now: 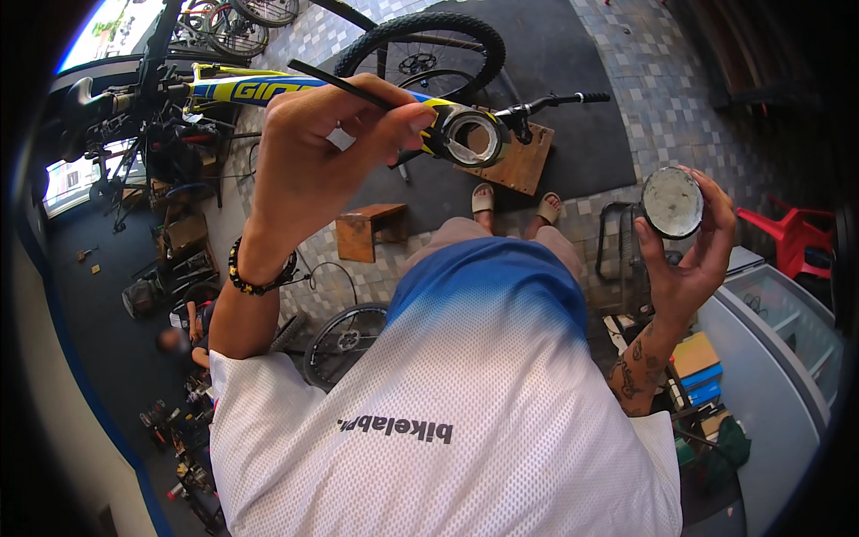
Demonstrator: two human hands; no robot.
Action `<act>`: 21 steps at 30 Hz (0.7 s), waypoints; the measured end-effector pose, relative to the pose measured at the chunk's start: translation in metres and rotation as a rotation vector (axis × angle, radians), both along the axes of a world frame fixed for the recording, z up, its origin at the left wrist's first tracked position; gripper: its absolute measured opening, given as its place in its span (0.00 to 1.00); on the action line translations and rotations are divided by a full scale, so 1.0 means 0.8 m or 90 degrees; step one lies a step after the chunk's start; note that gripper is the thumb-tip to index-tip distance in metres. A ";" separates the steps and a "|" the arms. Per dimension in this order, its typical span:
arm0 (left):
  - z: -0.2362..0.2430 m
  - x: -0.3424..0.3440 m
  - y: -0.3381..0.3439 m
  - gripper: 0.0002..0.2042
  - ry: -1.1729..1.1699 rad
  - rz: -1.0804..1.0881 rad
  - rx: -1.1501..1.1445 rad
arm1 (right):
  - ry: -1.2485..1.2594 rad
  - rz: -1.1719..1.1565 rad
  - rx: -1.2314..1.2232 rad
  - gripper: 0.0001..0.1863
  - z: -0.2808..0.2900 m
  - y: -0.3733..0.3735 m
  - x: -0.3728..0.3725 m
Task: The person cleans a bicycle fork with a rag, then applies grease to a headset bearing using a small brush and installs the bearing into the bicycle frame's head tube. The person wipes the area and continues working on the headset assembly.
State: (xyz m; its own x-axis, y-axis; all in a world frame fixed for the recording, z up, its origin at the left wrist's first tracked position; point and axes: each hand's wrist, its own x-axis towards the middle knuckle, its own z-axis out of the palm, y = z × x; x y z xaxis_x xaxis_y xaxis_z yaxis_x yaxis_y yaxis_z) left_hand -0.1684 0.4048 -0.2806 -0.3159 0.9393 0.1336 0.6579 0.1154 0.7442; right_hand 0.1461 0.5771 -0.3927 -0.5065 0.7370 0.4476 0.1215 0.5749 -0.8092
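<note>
My left hand (pixel 313 166) is closed in a pinch on a thin black stick (pixel 335 82). Its working end is hidden by my fingers, so I cannot tell the tool's kind. Those fingertips are beside the round open end (pixel 441 134) of a yellow, blue and black bike frame (pixel 246 89). Pale grease-like smears show inside that ring. Off to the right, my right hand (pixel 693 268) grips a shallow round tin (pixel 673 204) by its edge. A greyish-white paste coats the tin's visible face.
Beyond the frame are a bike wheel (pixel 488 54), a handlebar (pixel 573 100) and a wooden box (pixel 523 166). A small wooden stool (pixel 369 231) stands left of my feet. At right are a red plastic chair (pixel 796 237) and a glass-topped cabinet (pixel 769 358). Another person (pixel 199 327) sits far left.
</note>
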 end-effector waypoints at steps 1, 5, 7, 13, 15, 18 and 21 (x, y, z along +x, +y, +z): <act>0.003 -0.002 -0.001 0.06 0.018 -0.004 -0.008 | 0.002 0.002 0.001 0.38 0.000 0.000 -0.001; 0.008 -0.003 -0.001 0.06 0.008 0.004 0.001 | 0.006 0.004 -0.001 0.38 0.000 0.001 -0.001; 0.006 0.000 0.000 0.06 0.000 -0.010 0.016 | 0.005 0.005 -0.003 0.38 -0.001 0.000 -0.001; 0.009 0.000 0.001 0.05 0.042 -0.036 -0.017 | 0.002 -0.004 -0.006 0.39 -0.002 -0.002 0.000; 0.013 -0.002 0.000 0.04 0.044 -0.038 -0.016 | 0.006 -0.003 -0.014 0.39 -0.003 -0.002 0.001; 0.013 -0.001 0.001 0.05 -0.007 -0.031 0.001 | 0.005 -0.006 -0.014 0.39 -0.003 -0.002 0.002; 0.008 0.002 0.003 0.06 -0.011 -0.063 0.009 | -0.005 -0.006 0.010 0.39 -0.003 -0.002 0.003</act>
State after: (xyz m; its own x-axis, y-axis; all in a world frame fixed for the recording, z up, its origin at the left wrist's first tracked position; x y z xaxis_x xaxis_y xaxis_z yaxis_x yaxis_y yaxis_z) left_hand -0.1668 0.4069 -0.2739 -0.2244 0.9641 0.1417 0.6526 0.0407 0.7566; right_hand 0.1481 0.5756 -0.3950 -0.5037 0.7346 0.4545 0.1332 0.5859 -0.7994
